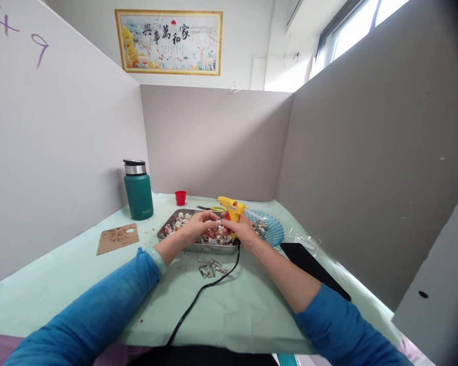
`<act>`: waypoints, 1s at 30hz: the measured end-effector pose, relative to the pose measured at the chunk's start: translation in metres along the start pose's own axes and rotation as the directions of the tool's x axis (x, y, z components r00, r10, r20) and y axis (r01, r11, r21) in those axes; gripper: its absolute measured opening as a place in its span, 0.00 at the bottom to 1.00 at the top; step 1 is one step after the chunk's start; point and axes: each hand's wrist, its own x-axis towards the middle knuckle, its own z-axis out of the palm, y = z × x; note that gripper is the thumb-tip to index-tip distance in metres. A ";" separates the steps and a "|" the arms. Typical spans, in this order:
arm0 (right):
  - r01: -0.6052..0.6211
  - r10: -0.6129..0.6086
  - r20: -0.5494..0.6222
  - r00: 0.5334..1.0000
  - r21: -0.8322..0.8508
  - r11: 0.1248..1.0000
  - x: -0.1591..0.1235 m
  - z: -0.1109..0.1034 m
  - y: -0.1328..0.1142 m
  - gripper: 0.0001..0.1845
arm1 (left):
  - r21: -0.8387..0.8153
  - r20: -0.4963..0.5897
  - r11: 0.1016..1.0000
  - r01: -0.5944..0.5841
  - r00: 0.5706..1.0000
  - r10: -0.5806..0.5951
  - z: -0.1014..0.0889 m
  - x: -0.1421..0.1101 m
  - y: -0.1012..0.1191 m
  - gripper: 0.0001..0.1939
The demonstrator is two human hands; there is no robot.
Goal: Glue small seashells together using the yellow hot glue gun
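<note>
My right hand (243, 231) is wrapped round the grip of a yellow hot glue gun (234, 207), its nozzle tilted up to the left and a glue stick (254, 214) standing out of its back. My left hand (203, 225) is closed in a pinch close to the fingertips of my right hand; what lies between its fingers is too small to make out. Both hands are over a metal tray (206, 249) of small shells (180, 220). On the table in front of the tray lies a small pile of silvery metal clips (210, 268).
A black cord (199, 295) runs from the glue gun to the table's near edge. Around the tray are a blue dish (277, 231), a red cup (180, 197), yellow-handled pliers (217, 209), a green bottle (138, 195), brown cardboard (114, 240) and a black flat object (313, 269). Partitions enclose the table.
</note>
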 end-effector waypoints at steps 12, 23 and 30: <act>-0.004 0.006 0.054 0.999 -0.030 1.000 -0.001 0.002 -0.003 0.15 | -0.044 0.012 0.997 0.059 0.998 -0.058 -0.001 0.001 0.002 0.11; 0.029 -0.021 0.109 0.994 -0.073 0.997 -0.003 0.001 -0.004 0.14 | -0.200 0.008 0.978 0.059 0.998 -0.059 -0.005 0.005 -0.001 0.09; 0.046 -0.032 0.126 0.991 -0.108 0.993 -0.003 0.001 -0.003 0.13 | -0.222 -0.020 0.973 0.070 0.997 -0.076 -0.004 0.004 0.001 0.07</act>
